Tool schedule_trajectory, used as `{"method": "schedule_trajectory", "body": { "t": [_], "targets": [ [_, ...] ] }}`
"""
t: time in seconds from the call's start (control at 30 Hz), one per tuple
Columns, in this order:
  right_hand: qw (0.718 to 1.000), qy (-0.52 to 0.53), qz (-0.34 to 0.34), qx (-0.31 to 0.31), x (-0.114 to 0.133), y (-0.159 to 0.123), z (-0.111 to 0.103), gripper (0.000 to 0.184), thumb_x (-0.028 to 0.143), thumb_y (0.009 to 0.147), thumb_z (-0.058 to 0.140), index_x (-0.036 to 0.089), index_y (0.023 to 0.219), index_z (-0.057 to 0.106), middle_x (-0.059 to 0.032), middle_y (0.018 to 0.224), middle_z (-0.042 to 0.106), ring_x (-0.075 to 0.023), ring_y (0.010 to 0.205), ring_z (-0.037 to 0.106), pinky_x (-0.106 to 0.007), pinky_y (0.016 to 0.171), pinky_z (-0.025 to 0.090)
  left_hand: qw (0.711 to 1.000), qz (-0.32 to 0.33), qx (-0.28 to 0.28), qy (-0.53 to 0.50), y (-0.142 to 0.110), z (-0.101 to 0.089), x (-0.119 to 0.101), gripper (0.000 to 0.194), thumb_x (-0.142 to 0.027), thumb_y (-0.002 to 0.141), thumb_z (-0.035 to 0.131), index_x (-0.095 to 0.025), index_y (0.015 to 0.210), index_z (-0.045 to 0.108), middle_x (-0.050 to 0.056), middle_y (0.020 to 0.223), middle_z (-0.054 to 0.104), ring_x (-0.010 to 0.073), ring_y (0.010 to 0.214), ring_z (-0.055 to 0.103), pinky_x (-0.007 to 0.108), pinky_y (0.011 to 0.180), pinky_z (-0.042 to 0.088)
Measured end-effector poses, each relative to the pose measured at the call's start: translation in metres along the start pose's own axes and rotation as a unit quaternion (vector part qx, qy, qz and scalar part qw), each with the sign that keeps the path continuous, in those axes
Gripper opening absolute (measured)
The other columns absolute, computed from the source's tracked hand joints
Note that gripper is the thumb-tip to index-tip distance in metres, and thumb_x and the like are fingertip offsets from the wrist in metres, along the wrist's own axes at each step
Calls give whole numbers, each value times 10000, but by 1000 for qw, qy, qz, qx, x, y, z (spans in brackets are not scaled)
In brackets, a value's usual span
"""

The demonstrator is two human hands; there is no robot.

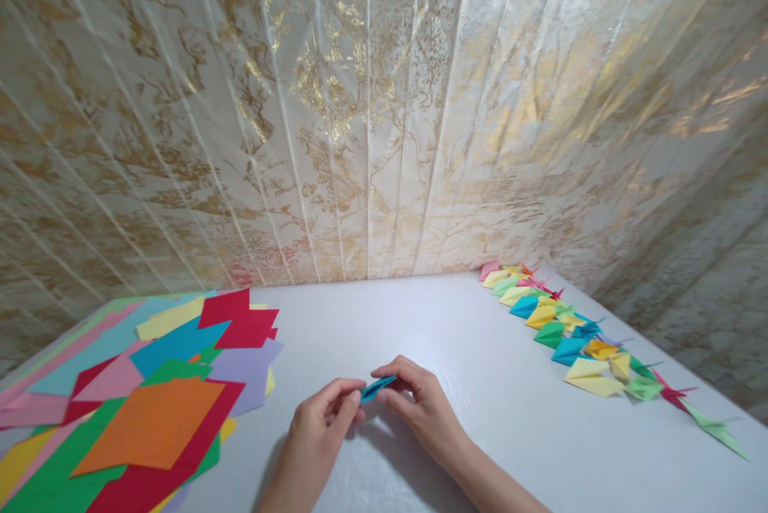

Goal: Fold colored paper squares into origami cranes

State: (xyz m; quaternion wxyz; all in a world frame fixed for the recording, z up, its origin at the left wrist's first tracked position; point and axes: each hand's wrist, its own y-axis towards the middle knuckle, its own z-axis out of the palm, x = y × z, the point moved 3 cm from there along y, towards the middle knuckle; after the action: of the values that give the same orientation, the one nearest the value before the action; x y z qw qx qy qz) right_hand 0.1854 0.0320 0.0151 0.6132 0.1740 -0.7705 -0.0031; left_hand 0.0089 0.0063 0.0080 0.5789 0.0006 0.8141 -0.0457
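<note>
My left hand [321, 421] and my right hand [417, 405] meet low in the middle of a white table [420, 321]. Both pinch a small, narrow folded piece of blue paper [378, 388] between fingertips, held just above the tabletop. The left hand grips its left end, the right hand its right end. Most of the paper is hidden by my fingers.
A loose spread of coloured paper squares [150, 417] covers the table's left side. Along the right edge runs a row of several folded paper figures [576, 337] in many colours. A wall with gold-patterned covering [372, 113] rises behind the table.
</note>
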Motion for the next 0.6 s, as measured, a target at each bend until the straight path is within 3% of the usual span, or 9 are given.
{"method": "schedule_trajectory", "body": {
  "t": [0.2, 0.37, 0.47, 0.6],
  "targets": [
    [998, -57, 8, -9, 3, -4, 4, 272, 324, 924, 572, 184, 1030, 779, -53, 822, 686, -172, 742, 606, -269, 686, 451, 995, 36, -27, 93, -3, -2, -13, 373, -470, 860, 499, -197, 1021, 695, 19, 712, 693, 210, 667, 654, 288, 666, 485],
    [996, -89, 26, -8, 4, -7, 10, 344, 177, 870, 522, 170, 1162, 702, -21, 789, 685, -146, 680, 591, -248, 676, 468, 969, 105, -66, 215, -7, 2, -18, 333, -271, 827, 415, -211, 1067, 639, 6, 698, 647, 192, 605, 630, 267, 635, 468],
    [991, -133, 7, 7, 8, -9, 13, 343, 170, 893, 494, 175, 1192, 664, -15, 786, 683, -146, 676, 601, -251, 685, 477, 959, 98, -57, 260, -9, 4, -18, 270, -212, 826, 375, -233, 1001, 579, 1, 683, 628, 194, 574, 621, 260, 595, 431],
    [978, -203, -50, 23, 17, -12, 15, 332, 195, 913, 511, 171, 1219, 636, -72, 937, 709, -171, 745, 634, -285, 739, 502, 957, 72, -43, 279, -9, 3, -19, 157, -212, 893, 345, -266, 937, 485, -10, 677, 642, 201, 632, 672, 249, 606, 409]
  ]
}}
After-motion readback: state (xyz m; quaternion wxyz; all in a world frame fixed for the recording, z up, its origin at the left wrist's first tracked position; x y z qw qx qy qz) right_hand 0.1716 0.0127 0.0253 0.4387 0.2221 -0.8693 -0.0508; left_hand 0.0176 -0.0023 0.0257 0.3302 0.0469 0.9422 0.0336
